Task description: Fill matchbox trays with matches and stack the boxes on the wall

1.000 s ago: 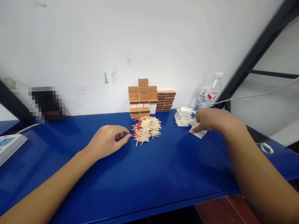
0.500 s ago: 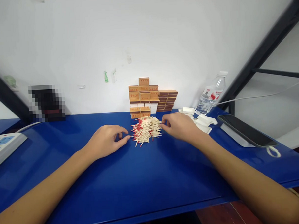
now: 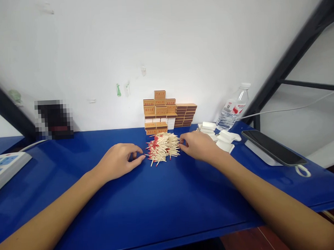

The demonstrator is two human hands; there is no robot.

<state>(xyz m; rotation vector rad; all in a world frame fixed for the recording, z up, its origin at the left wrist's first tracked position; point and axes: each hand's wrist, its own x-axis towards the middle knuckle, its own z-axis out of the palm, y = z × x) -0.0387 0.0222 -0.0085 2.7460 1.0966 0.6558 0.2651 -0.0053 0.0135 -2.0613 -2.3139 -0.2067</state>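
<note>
A loose heap of matches (image 3: pixel 165 145) with red heads lies on the blue table (image 3: pixel 159 199), most heads toward the left. My left hand (image 3: pixel 121 160) rests at the heap's left edge, thumb and forefinger spread with a gap between them. On the opposite side, my right hand (image 3: pixel 198 144) curves inward, thumb and fingertips at the match ends, apart from one another. Neither hand visibly grips a match. Just behind the heap, orange-brown matchboxes (image 3: pixel 160 109) are stacked in tiers against the wall, with more boxes (image 3: pixel 185 115) piled sideways at their right.
White empty-looking paper trays (image 3: pixel 224 141) lie beyond my right hand, near a water bottle (image 3: pixel 234 109) leaning by the wall. A phone (image 3: pixel 273 148) rests on a white block at right. At far left are a power strip (image 3: pixel 11 166) and a blurred dark object (image 3: pixel 54 120).
The view has tilted up slightly, so everything sits a little lower. A match near my left thumb tip no longer stands out. Both hands stay beside the heap.
</note>
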